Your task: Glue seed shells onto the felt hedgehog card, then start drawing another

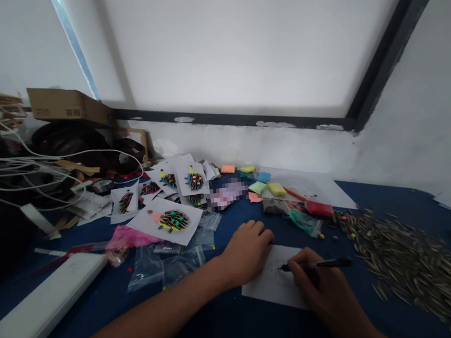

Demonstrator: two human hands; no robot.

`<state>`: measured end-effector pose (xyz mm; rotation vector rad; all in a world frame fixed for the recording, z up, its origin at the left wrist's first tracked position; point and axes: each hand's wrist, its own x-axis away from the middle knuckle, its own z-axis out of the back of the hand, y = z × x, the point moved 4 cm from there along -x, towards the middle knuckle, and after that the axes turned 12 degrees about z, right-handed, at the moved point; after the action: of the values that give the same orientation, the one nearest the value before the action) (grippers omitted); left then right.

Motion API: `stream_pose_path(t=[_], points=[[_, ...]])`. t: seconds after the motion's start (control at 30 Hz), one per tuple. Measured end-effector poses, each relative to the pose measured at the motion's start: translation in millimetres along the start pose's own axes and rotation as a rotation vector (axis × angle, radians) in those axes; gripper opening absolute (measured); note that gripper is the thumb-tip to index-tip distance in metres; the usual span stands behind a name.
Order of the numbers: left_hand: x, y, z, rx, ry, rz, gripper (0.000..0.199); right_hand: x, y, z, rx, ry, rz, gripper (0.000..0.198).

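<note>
A white sheet of paper (pixel 258 286) lies on the blue table in front of me, bearing a faint round pencil-like outline. My right hand (pixel 322 282) is closed around a dark pen (pixel 332 263), its tip touching the drawing. Palm down at the sheet's upper left corner rests my left hand (pixel 248 250), fingers slightly bent and holding nothing; its fingertips are partly hidden. Up and left is a finished hedgehog picture (pixel 174 221), with a pink and yellow body, striped seeds for spines and green dots.
A heap of striped sunflower seeds (pixel 412 262) spreads at the right. Colourful clay packets (pixel 276 189) lie behind my hands. Plastic bags (pixel 145 266) and more hedgehog pictures (pixel 194 178) are at left, with a long white device (pixel 51 311), tangled white cables (pixel 47 158) and a cardboard box (pixel 69 104).
</note>
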<state>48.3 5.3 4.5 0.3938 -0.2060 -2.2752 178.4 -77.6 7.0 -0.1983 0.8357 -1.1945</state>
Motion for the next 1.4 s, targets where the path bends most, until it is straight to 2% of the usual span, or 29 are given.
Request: stream_pose_path(t=[0.37, 0.57, 1.4], points=[[0.0, 0.2, 1.1, 0.000, -0.008, -0.003, 0.017, 0.1, -2.5, 2.6, 0.006, 0.015, 0.010, 0.030], [0.5, 0.0, 0.6, -0.002, -0.011, -0.003, 0.017, 2.1, 1.3, 5.2, 0.053, 0.054, -0.037, 0.033], [0.8, 0.2, 1.3, 0.006, -0.020, -0.004, 0.017, 0.6, 0.1, 2.1, 0.039, 0.007, -0.023, 0.032]])
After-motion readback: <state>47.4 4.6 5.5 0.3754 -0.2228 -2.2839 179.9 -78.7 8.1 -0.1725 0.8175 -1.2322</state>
